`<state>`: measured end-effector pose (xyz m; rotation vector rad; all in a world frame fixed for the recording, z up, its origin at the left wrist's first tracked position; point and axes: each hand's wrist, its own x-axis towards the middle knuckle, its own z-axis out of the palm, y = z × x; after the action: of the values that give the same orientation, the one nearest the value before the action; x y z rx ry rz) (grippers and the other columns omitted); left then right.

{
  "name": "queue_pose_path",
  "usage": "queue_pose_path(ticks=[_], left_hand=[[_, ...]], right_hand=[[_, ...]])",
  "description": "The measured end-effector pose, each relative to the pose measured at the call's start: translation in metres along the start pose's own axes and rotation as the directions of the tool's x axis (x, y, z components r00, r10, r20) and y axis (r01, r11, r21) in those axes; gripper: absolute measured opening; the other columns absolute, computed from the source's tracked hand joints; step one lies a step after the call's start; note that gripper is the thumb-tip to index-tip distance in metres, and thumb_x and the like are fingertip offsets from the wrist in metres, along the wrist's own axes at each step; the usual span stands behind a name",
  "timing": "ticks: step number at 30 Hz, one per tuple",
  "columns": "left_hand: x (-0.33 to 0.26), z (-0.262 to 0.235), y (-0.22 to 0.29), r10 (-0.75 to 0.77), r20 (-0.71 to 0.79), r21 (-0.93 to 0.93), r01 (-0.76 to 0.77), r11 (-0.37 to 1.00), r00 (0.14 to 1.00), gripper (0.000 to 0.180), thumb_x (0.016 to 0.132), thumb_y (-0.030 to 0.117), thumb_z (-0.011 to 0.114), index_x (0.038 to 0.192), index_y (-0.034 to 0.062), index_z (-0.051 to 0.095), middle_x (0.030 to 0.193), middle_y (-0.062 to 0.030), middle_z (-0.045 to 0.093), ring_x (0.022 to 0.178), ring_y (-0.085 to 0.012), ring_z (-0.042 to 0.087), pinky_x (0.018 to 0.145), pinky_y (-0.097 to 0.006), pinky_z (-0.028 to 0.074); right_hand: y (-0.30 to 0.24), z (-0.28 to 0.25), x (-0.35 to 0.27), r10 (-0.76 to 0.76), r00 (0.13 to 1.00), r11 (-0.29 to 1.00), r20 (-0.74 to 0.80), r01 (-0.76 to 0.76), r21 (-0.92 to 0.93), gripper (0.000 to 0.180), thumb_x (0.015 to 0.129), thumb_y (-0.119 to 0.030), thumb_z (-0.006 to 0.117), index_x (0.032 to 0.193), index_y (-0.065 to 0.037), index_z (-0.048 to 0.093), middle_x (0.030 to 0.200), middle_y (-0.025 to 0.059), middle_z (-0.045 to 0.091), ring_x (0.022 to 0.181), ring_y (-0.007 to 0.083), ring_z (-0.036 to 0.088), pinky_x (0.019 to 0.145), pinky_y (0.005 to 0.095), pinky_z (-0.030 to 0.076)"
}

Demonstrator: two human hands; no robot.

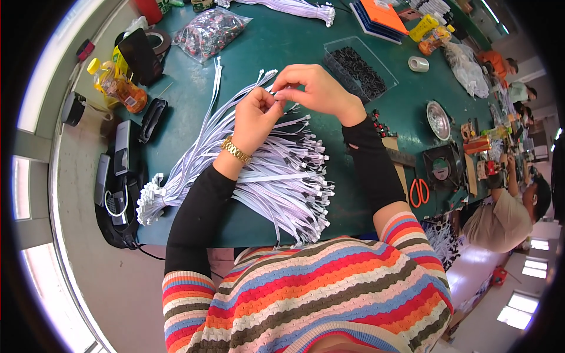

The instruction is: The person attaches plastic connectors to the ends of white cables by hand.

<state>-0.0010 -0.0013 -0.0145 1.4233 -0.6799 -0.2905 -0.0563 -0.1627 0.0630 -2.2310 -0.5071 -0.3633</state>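
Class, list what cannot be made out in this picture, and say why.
All in the head view:
- Shape of the small dark piece between left hand and right hand: covered by their fingers.
- Lower layers of the white cables: under upper ones and the left sleeve.
- Red object: cut off by the upper edge.
- Co-worker's handiwork: too small.

Green table [282, 44], white cables [273, 191], plastic bag [210, 34]

Multicoloured horizontally striped knit top [318, 288], black fabric forearm sleeves [200, 220]
A gold metal link band [235, 149] circles the left wrist [227, 166].
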Motion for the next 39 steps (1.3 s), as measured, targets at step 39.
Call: queue_pose_path(ticks=[39], left_hand=[[0.006,0.000,0.033,-0.113,0.168,-0.090,0.129,0.987,0.979,0.016,0.086,0.008,0.063,0.076,0.0024,0.052,0.069,-0.0048,0.062,0.054,-0.0070,0.057,0.045,-0.019,0.045]], right_hand=[[0.026,0.002,-0.007,-0.247,0.964,0.955,-0.094,0.226,-0.193,0.006,0.077,-0.009,0.061,0.076,-0.004,0.058,0.069,0.0117,0.058,0.065,0.0304,0.057,0.056,0.0352,0.045]])
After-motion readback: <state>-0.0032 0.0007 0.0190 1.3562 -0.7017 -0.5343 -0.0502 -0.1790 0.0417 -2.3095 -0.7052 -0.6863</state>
